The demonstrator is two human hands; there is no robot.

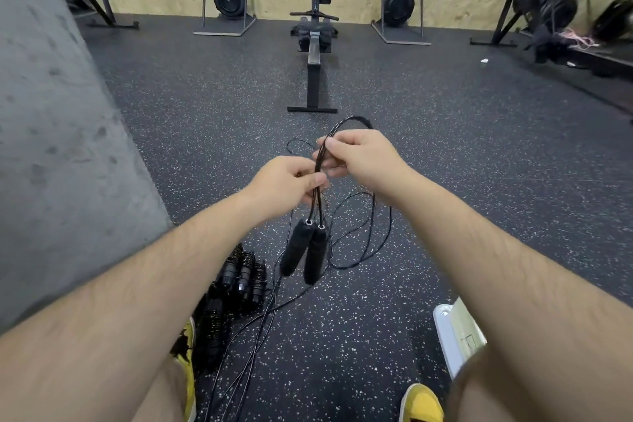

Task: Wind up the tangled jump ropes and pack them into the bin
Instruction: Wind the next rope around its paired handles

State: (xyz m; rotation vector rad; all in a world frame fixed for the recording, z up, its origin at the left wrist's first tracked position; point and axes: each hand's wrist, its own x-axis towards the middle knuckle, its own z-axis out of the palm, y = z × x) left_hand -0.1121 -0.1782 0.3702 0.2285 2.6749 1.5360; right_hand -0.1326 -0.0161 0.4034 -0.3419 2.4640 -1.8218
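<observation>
observed: left hand (pixel 291 181) lower and nearer the body, right hand (pixel 359 158) just beyond and above it, both on the doubled cord (pixel 352 118) of one black jump rope. the cord's long axis runs near upright between the hands, then loops over past the right hand. left fingers (pixel 317 180) are curled, pinching both strands above the two foam handles (pixel 305 253), which hang side by side. right fingers (pixel 334 147) are curled, pinching higher up. slack (pixel 359 236) lies in loose coils on the rubber floor (pixel 445 147) below. judged: the next wrap draws from that slack. pale container (pixel 448 332) (possibly the bin, mostly hidden) sits lower right.
</observation>
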